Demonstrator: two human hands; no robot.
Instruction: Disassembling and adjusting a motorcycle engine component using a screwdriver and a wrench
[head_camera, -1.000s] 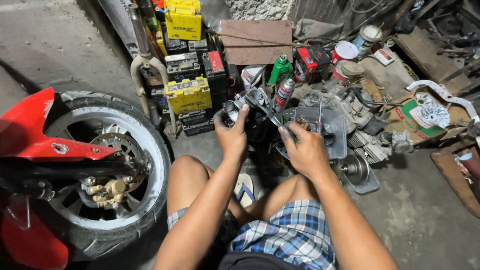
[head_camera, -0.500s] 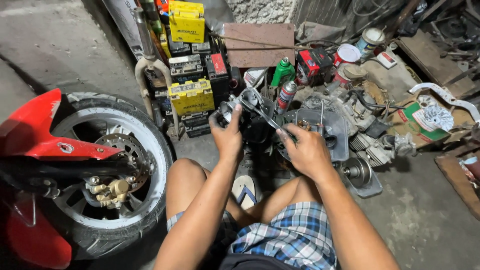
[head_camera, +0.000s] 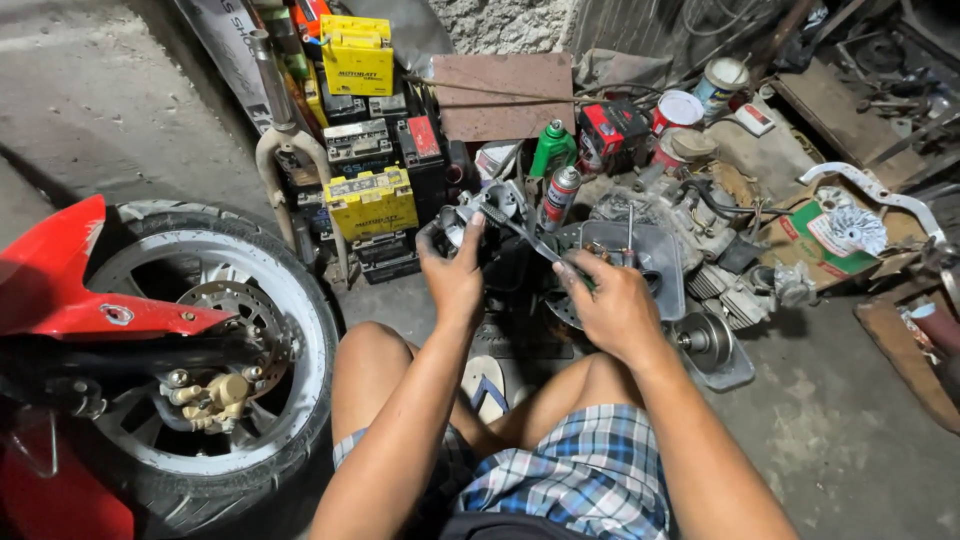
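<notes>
Left hand (head_camera: 455, 275) stays clamped on the small metal part (head_camera: 470, 212), right hand (head_camera: 612, 305) curled on the engine cover (head_camera: 655, 262); the wrench (head_camera: 525, 232) bridges them. Versus a second ago only the view shifted, so grip is unchanged. Beyond: spray can (head_camera: 558, 197), yellow batteries (head_camera: 372, 200).

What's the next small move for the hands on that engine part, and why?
Probably steady the metal part with the left hand while the right hand works the flat tool. The tool bridges both hands across the engine casing, so neither can let go.
</notes>
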